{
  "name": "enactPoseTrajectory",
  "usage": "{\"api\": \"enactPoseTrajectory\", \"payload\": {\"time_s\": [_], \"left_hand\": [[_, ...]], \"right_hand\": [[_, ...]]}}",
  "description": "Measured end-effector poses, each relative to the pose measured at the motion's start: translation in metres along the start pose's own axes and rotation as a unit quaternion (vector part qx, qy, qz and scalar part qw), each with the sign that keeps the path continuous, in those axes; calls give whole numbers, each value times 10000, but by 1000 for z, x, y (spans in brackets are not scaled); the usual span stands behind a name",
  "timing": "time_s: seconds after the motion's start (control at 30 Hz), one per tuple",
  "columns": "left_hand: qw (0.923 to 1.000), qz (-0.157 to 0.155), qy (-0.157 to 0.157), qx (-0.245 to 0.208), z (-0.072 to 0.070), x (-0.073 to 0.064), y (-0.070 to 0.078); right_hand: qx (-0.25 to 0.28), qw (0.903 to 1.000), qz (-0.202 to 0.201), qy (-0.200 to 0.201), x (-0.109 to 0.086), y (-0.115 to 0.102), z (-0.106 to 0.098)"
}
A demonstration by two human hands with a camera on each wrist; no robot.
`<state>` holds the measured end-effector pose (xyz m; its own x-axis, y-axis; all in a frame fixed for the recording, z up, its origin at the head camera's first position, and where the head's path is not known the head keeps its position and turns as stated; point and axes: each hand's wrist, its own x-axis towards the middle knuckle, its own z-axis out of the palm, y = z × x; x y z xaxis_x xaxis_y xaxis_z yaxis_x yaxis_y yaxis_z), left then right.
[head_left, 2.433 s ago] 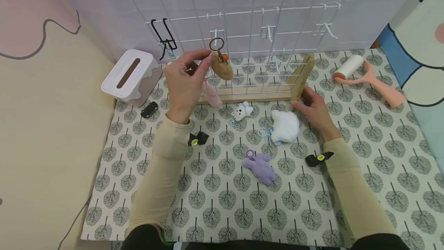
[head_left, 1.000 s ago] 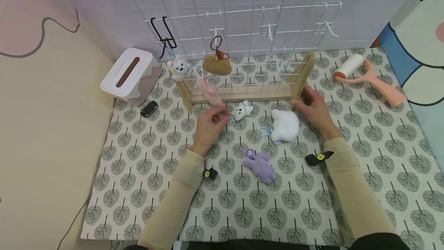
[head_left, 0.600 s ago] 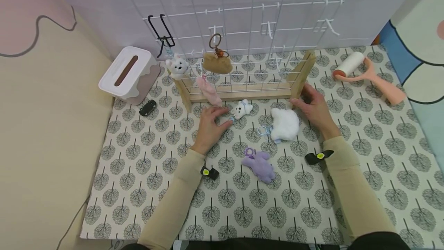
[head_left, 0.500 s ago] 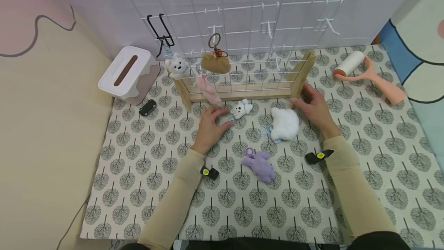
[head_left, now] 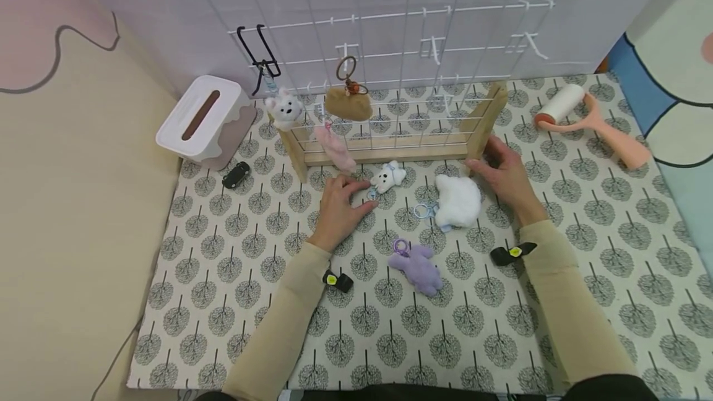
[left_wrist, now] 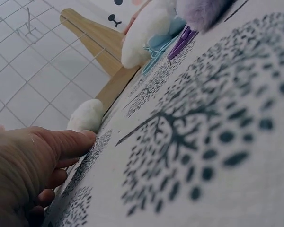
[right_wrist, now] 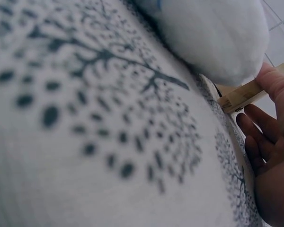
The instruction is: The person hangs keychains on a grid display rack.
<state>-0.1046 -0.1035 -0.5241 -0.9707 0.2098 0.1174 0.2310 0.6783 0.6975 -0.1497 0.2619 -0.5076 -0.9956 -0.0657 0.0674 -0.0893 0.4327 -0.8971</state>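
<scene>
A small white bear keychain (head_left: pixel 390 176) lies before the rack, its light-blue ring (head_left: pixel 372 194) toward my left hand (head_left: pixel 338 210). Thumb and index finger of that hand stand apart on either side of the ring; in the left wrist view the thumb hides part of the work. My right hand (head_left: pixel 504 175) grips the wooden foot (head_left: pixel 480 141) of the white wire rack (head_left: pixel 406 54), thumb in front and fingers behind. Beside it lies a larger white plush keychain (head_left: pixel 458 202) with a blue ring. Closer to me is a purple plush keychain (head_left: pixel 418 268).
On the rack hang a white bear keychain (head_left: pixel 285 108), a brown plush keychain (head_left: pixel 348 103) and a pink one (head_left: pixel 335 148). Several white hooks and a black hook (head_left: pixel 262 57) are fixed to it. Around stand a tissue box (head_left: pixel 203 119), a toy car (head_left: pixel 236 175) and a lint roller (head_left: pixel 598 129).
My left hand has let go of the brown plush keychain, which now hangs on a hook, and has come down to the small bear's ring. The right hand keeps its place.
</scene>
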Motion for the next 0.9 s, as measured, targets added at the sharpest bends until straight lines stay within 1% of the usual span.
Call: {"api": "enactPoseTrajectory", "payload": {"time_s": [0.27,0.43,0.6,0.67,0.73,0.9], "left_hand": [[9999,-118,-21,100,0,1,2],[9999,-134,45,76,2,1,1],[9998,-165,70,15,1,0,2],[9998,-180,60,-5,1,0,3],[9998,-208,36,-30,0,1,4],[9996,-294,-15,-16,-1,1,7]], "right_hand": [[67,10000,-3,-34,0,-2,-1],[88,10000,26,-14,-1,-5,0],[177,9998,-10,-50,-8,-29,0],[202,9998,-33,-69,-9,-34,-1],[189,9998,-26,-67,-8,-30,-1],[83,10000,3,-47,-1,-4,0]]}}
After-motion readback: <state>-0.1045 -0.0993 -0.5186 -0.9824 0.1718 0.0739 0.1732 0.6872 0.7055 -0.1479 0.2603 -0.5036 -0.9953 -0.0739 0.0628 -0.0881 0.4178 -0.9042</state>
